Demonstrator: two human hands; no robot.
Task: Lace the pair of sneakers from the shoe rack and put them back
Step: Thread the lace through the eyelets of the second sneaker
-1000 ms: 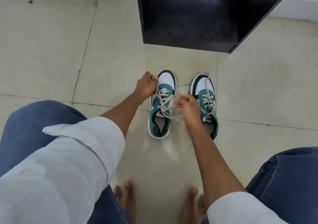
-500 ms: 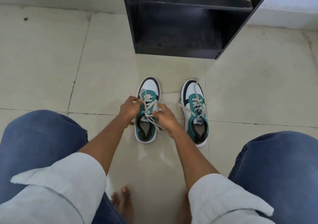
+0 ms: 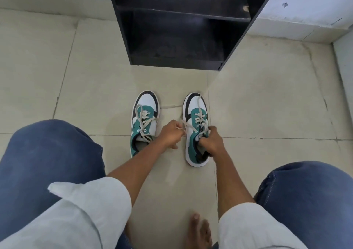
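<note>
Limp lace (image 3: 188, 127) is pinched in the left hand (image 3: 170, 134). Right hand (image 3: 211, 143) grips the light right sneaker's (image 3: 194, 153) collar; that collar looks firmest.

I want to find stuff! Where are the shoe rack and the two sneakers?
shoe rack (image 3: 183, 64): head view, bottom front edge.
left sneaker (image 3: 147, 100): head view, white toe.
right sneaker (image 3: 193, 102): head view, white toe.

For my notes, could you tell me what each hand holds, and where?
Left hand pinches a lace end of the right sneaker; right hand grips that sneaker at its collar.
</note>
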